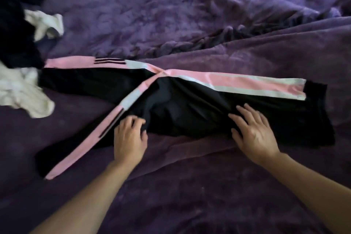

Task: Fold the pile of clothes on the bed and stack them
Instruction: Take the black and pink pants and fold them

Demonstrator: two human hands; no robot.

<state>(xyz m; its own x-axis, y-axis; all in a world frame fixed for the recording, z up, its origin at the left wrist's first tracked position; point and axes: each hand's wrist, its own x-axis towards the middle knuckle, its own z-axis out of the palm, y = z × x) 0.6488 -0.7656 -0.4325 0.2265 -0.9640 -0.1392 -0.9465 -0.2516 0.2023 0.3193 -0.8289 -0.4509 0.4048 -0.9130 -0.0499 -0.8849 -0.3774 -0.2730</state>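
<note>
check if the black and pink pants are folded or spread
Spread: the pants lie full length on the bed, legs splayed in a V; right hand flat on them.

One pair of black trousers (190, 104) with pink-and-white stripes is being counted. Two white pieces are being counted, the upper white garment (46, 23) and the lower white garment (20, 91), with one dark heap (15, 30). Two hands are being counted: left hand (130, 138), right hand (254, 135).
</note>
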